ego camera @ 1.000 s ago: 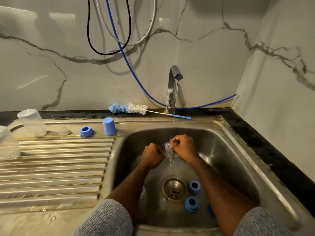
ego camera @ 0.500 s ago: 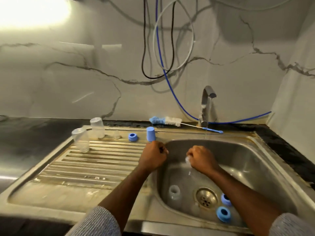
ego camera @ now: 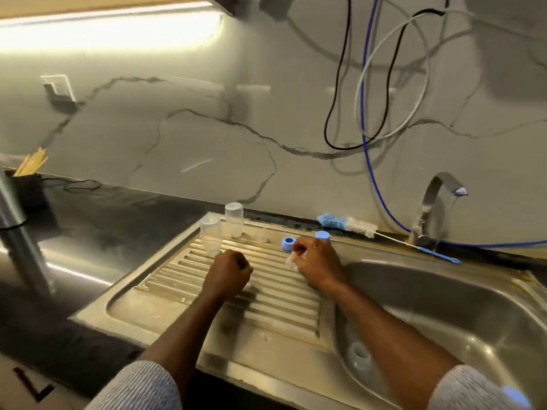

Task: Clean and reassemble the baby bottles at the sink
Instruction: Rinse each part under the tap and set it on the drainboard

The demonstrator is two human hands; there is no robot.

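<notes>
A single wide-angle camera worn on the person's head looks forward and down over the steel drainboard (ego camera: 225, 294), close enough that both forearms reach in from the bottom edge toward twelve o'clock. It faces the marble wall (ego camera: 183, 134), with the sink bowl (ego camera: 461, 303) cut off at four o'clock, the tap (ego camera: 432, 208) at two o'clock and the dark countertop (ego camera: 97, 226) running off at nine o'clock. Straight lines bow near the borders, and no second view shares the scene.
</notes>
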